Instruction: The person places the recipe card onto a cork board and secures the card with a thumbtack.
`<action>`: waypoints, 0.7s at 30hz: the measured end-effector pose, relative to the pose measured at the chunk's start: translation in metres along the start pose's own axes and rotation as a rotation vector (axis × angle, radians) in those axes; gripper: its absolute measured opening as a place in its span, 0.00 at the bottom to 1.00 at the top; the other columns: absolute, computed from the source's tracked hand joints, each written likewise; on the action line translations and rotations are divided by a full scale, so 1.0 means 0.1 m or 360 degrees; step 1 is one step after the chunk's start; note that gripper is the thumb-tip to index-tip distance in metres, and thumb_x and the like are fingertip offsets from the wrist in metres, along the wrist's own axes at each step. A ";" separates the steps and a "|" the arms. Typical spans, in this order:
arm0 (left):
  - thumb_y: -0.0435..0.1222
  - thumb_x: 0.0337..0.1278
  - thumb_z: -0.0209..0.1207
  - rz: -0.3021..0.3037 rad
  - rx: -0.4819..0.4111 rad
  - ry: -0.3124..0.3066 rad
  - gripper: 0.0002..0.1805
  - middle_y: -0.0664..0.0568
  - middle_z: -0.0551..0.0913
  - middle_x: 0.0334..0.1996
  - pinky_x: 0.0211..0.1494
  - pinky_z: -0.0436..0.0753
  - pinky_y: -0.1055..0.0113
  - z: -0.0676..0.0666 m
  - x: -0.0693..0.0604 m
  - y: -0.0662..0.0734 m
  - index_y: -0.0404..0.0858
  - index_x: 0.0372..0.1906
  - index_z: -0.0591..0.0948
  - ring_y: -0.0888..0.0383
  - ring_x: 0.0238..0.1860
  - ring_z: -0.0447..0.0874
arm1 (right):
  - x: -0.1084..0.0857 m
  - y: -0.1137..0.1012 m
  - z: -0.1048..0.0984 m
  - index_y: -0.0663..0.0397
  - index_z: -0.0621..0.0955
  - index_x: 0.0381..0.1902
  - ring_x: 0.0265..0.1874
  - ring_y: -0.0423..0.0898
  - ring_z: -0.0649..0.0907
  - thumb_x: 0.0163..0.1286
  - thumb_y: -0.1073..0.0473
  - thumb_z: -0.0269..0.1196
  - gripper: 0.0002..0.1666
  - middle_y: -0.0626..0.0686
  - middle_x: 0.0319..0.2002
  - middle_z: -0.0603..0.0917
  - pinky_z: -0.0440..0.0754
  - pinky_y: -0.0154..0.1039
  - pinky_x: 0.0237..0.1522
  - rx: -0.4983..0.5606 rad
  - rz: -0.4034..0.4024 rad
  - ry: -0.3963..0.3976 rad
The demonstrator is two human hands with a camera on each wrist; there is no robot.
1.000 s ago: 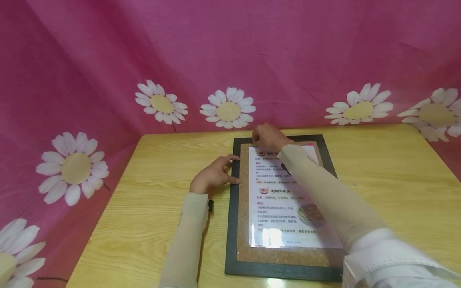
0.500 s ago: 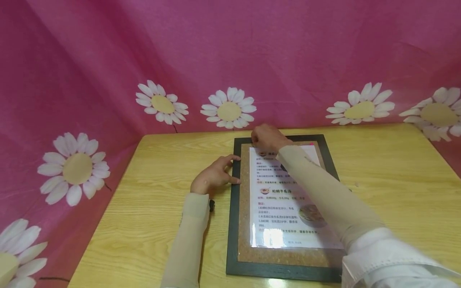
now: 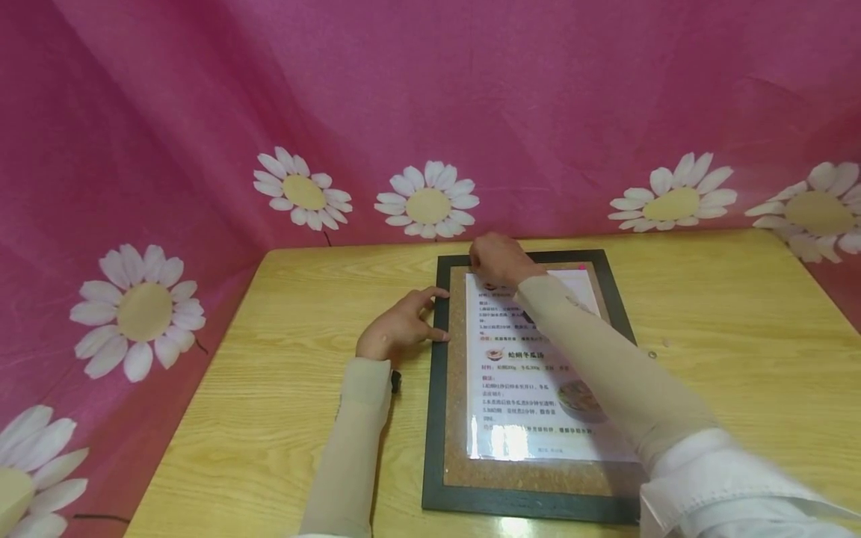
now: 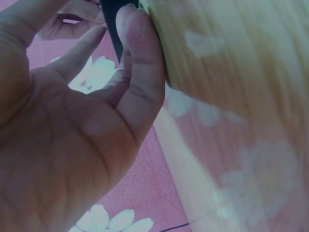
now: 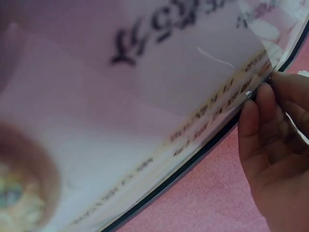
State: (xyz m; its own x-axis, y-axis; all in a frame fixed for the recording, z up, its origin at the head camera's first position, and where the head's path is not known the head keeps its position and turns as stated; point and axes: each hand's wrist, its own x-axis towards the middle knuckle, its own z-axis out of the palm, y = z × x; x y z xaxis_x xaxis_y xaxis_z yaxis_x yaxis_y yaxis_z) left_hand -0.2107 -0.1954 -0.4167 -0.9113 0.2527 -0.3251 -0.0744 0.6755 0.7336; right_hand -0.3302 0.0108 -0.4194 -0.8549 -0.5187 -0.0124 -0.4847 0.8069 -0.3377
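Note:
A framed cork board [image 3: 538, 477] lies on the table with a laminated recipe sheet [image 3: 531, 418] on it. A pink pin-like dot [image 3: 582, 267] marks the sheet's top right corner. With thumb and a finger spread, my left hand [image 3: 398, 329] touches the board's black left edge. My right hand [image 3: 503, 259] is at the sheet's top left corner, its fingers curled. In the right wrist view, the right thumb and fingertips [image 5: 264, 96] meet around a small dark thing at the corner, mostly hidden by them. The right forearm covers part of the sheet.
The wooden table [image 3: 282, 418] extends on both sides of the board. Behind it and at the left hangs a pink cloth [image 3: 538, 112] with white daisies. A small round thing [image 3: 652, 355] lies on the table beside the right forearm.
Both hands stay at the same spots on the board. The small round thing beside the right forearm shows now, hidden one second ago. The view has shifted very slightly.

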 end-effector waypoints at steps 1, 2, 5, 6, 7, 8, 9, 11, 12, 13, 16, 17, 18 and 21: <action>0.35 0.55 0.75 -0.0002 -0.0002 -0.0001 0.40 0.41 0.68 0.77 0.79 0.69 0.43 0.00 0.00 0.00 0.51 0.73 0.72 0.42 0.75 0.67 | -0.01 0.00 0.00 0.49 0.70 0.13 0.22 0.45 0.66 0.66 0.70 0.60 0.23 0.46 0.17 0.62 0.66 0.39 0.26 0.0010 0.0006 -0.0001; 0.35 0.55 0.75 -0.0006 -0.0003 -0.0003 0.40 0.41 0.68 0.77 0.79 0.69 0.43 0.01 0.00 0.01 0.51 0.73 0.72 0.42 0.75 0.67 | -0.02 0.01 -0.01 0.48 0.69 0.13 0.22 0.45 0.65 0.65 0.71 0.59 0.23 0.46 0.17 0.61 0.65 0.38 0.26 0.0025 0.0006 -0.0007; 0.35 0.55 0.75 -0.0017 -0.0014 -0.0005 0.40 0.41 0.68 0.77 0.79 0.68 0.42 0.01 0.01 0.01 0.52 0.73 0.72 0.42 0.75 0.67 | -0.05 0.04 -0.02 0.51 0.74 0.15 0.23 0.45 0.67 0.64 0.72 0.57 0.19 0.48 0.19 0.67 0.68 0.39 0.28 0.0054 -0.0014 -0.0017; 0.35 0.55 0.75 -0.0016 -0.0017 -0.0008 0.40 0.41 0.68 0.77 0.80 0.68 0.42 0.01 0.01 0.02 0.52 0.73 0.72 0.42 0.75 0.67 | -0.06 0.05 -0.03 0.53 0.78 0.17 0.25 0.45 0.70 0.64 0.72 0.57 0.18 0.49 0.21 0.73 0.71 0.39 0.29 0.0057 -0.0021 -0.0014; 0.35 0.55 0.75 -0.0015 -0.0019 -0.0009 0.40 0.41 0.68 0.77 0.80 0.68 0.42 0.01 0.02 0.02 0.52 0.73 0.72 0.42 0.74 0.67 | -0.07 0.06 -0.03 0.54 0.82 0.19 0.27 0.45 0.73 0.65 0.72 0.57 0.16 0.50 0.24 0.78 0.75 0.40 0.32 0.0059 -0.0038 -0.0012; 0.35 0.55 0.75 -0.0015 -0.0021 -0.0010 0.40 0.41 0.68 0.77 0.80 0.68 0.42 0.01 0.02 0.02 0.52 0.73 0.72 0.42 0.74 0.67 | -0.08 0.06 -0.04 0.56 0.85 0.23 0.30 0.45 0.76 0.66 0.72 0.57 0.15 0.52 0.29 0.83 0.79 0.41 0.36 0.0061 -0.0045 -0.0013; 0.35 0.55 0.76 -0.0016 -0.0022 -0.0010 0.40 0.41 0.68 0.77 0.80 0.68 0.42 0.01 0.02 0.02 0.52 0.73 0.72 0.42 0.74 0.67 | -0.08 0.07 -0.04 0.57 0.88 0.28 0.34 0.46 0.80 0.66 0.72 0.57 0.15 0.53 0.34 0.87 0.83 0.43 0.41 0.0062 -0.0060 -0.0012; 0.35 0.55 0.75 -0.0019 -0.0022 -0.0004 0.40 0.41 0.68 0.77 0.80 0.68 0.42 0.02 0.02 0.01 0.52 0.73 0.72 0.42 0.74 0.67 | -0.10 0.07 -0.05 0.57 0.92 0.36 0.42 0.48 0.84 0.68 0.71 0.58 0.15 0.56 0.46 0.91 0.86 0.47 0.49 0.0073 -0.0074 -0.0020; 0.35 0.55 0.75 -0.0021 -0.0020 -0.0002 0.40 0.41 0.68 0.77 0.80 0.68 0.42 0.02 0.02 0.01 0.52 0.72 0.72 0.42 0.74 0.67 | -0.11 0.07 -0.05 0.58 0.92 0.38 0.45 0.49 0.85 0.68 0.72 0.58 0.16 0.57 0.48 0.91 0.87 0.48 0.51 0.0076 -0.0085 -0.0030; 0.35 0.55 0.76 -0.0023 -0.0018 0.0002 0.40 0.41 0.68 0.76 0.79 0.68 0.42 0.02 0.02 0.00 0.53 0.72 0.72 0.42 0.74 0.67 | -0.12 0.07 -0.06 0.59 0.92 0.39 0.45 0.49 0.85 0.68 0.72 0.58 0.16 0.58 0.49 0.91 0.87 0.49 0.52 0.0083 -0.0092 -0.0041; 0.35 0.55 0.75 -0.0029 -0.0017 0.0010 0.40 0.41 0.68 0.77 0.79 0.69 0.42 0.02 0.01 0.00 0.53 0.72 0.72 0.42 0.74 0.68 | -0.14 0.06 -0.07 0.59 0.91 0.38 0.41 0.49 0.83 0.68 0.73 0.57 0.16 0.59 0.47 0.91 0.85 0.46 0.48 0.0083 -0.0121 -0.0072; 0.36 0.55 0.75 -0.0030 -0.0011 0.0013 0.40 0.41 0.68 0.76 0.79 0.69 0.42 0.02 0.01 0.00 0.53 0.72 0.72 0.42 0.74 0.68 | -0.14 0.05 -0.07 0.59 0.91 0.38 0.40 0.48 0.82 0.67 0.74 0.58 0.16 0.58 0.45 0.91 0.84 0.45 0.46 0.0081 -0.0126 -0.0079; 0.36 0.55 0.76 -0.0028 -0.0002 0.0015 0.40 0.41 0.69 0.76 0.79 0.69 0.42 0.02 0.01 0.00 0.53 0.72 0.72 0.43 0.74 0.68 | -0.15 0.05 -0.07 0.58 0.91 0.37 0.38 0.47 0.81 0.66 0.74 0.58 0.16 0.58 0.44 0.91 0.83 0.43 0.44 0.0074 -0.0134 -0.0084; 0.36 0.55 0.76 -0.0038 0.0015 0.0023 0.40 0.41 0.69 0.76 0.79 0.70 0.43 0.01 0.00 -0.01 0.53 0.72 0.72 0.43 0.74 0.68 | -0.15 0.03 -0.07 0.58 0.90 0.34 0.36 0.46 0.79 0.66 0.74 0.58 0.15 0.56 0.40 0.89 0.80 0.42 0.41 0.0044 -0.0179 -0.0101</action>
State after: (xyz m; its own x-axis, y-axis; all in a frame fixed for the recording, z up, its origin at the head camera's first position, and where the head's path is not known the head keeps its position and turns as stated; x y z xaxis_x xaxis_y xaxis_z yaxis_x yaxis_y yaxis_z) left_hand -0.2103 -0.1948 -0.4183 -0.9150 0.2267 -0.3336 -0.0921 0.6878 0.7200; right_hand -0.3195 0.0227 -0.4138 -0.7815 -0.6231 -0.0325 -0.5708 0.7350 -0.3659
